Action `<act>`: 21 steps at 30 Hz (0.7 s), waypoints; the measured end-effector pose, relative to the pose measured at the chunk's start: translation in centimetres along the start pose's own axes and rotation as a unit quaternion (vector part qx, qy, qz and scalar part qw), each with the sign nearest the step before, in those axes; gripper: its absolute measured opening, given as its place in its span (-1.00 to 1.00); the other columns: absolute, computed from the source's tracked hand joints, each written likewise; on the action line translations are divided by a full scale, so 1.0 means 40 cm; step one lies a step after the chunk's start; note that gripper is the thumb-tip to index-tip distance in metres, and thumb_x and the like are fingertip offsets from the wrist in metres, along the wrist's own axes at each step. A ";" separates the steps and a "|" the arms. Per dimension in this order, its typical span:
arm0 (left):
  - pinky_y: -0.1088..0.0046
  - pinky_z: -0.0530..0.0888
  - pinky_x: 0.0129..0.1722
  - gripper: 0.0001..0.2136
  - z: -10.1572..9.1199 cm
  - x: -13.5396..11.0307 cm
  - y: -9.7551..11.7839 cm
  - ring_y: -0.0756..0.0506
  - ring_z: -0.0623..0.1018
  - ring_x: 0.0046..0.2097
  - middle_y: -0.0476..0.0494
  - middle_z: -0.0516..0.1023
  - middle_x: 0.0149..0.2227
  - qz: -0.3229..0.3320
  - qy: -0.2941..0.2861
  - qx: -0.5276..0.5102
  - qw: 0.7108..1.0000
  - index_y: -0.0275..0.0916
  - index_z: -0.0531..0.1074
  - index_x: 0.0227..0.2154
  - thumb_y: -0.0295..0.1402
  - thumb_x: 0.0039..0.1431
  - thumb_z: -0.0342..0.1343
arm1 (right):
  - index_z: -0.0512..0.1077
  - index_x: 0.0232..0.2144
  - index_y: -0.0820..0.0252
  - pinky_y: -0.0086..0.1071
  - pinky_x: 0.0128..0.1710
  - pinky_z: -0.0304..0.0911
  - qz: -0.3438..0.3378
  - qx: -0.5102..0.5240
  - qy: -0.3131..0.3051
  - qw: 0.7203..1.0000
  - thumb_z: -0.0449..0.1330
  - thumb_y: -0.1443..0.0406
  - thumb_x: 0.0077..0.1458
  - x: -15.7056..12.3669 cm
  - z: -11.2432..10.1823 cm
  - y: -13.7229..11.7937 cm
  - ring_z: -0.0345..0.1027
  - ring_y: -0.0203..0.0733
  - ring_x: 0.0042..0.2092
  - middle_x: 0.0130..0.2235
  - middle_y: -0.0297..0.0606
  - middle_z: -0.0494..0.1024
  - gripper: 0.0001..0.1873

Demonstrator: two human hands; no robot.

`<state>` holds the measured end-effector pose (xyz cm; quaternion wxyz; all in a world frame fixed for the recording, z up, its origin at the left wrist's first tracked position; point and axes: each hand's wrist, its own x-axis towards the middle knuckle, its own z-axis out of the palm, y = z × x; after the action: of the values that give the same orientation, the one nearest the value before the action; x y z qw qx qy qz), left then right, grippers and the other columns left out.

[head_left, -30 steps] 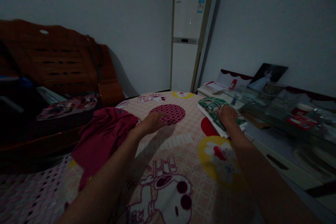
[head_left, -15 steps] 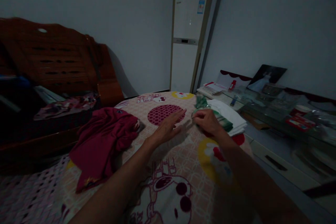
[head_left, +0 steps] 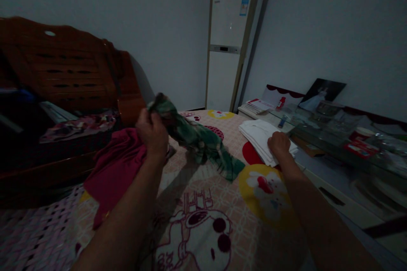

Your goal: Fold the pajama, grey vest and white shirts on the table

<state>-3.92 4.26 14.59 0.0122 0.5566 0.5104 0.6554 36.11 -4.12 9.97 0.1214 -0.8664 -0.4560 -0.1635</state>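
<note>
My left hand [head_left: 153, 134] is closed around one end of a green checked cloth [head_left: 193, 135], raised at the left side of the table. From there the cloth hangs in a loose twist towards the right, its far end low over the tablecloth. My right hand [head_left: 280, 146] lies with bent fingers on a folded white cloth [head_left: 259, 137] at the right edge and seems to grip it; the fingertips are partly hidden. A dark pink garment [head_left: 122, 165] lies crumpled behind my left wrist and forearm.
A patterned tablecloth [head_left: 206, 186] covers the round table. On the right stands a glass-topped cabinet [head_left: 321, 135] with papers, a photo and small items. A wooden bench [head_left: 70, 67] stands left, a tall white air conditioner [head_left: 224, 76] in the corner.
My left hand has moved left and taken hold of the green checked cloth, drawing it off the white cloth. My right hand has shifted right onto the white cloth.
</note>
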 end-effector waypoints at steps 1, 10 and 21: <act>0.38 0.38 -0.21 -0.80 -0.023 0.029 -0.002 -0.08 0.42 -0.27 -0.05 0.39 -0.38 0.003 0.088 -0.003 0.996 -0.24 0.32 -0.35 -0.37 0.25 -0.20 | 0.52 -0.17 0.48 -0.20 -0.07 0.27 -0.002 -0.011 -0.011 1.000 0.01 0.41 0.15 0.008 0.002 0.012 0.43 0.12 -0.02 -0.09 0.24 0.54 -0.67; 0.45 0.41 -0.21 -0.77 -0.034 -0.012 0.030 -0.06 0.49 -0.27 -0.04 0.51 -0.33 0.092 -0.104 -0.042 0.989 -0.28 0.48 -0.18 -0.31 0.22 -0.01 | 0.55 -0.46 0.31 -0.34 -0.28 0.29 -0.109 0.267 0.050 0.956 0.07 0.30 0.07 -0.010 -0.097 -0.183 0.43 -0.12 -0.33 -0.44 -0.18 0.54 -0.72; 0.34 0.45 -0.08 -0.78 0.035 -0.049 -0.029 -0.14 0.53 -0.14 -0.13 0.60 -0.20 0.094 -0.357 -0.038 0.929 -0.24 0.50 -0.22 -0.30 0.17 0.03 | 0.49 -0.46 0.25 -0.45 -0.49 0.27 -0.211 0.646 -0.230 0.696 0.24 0.13 -0.03 -0.149 -0.142 -0.364 0.30 -0.34 -0.52 -0.53 -0.35 0.48 -0.74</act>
<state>-2.80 4.59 12.20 0.1527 0.7986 0.3923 0.4301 19.88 -2.53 13.72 0.5048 -0.4664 -0.6339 0.3547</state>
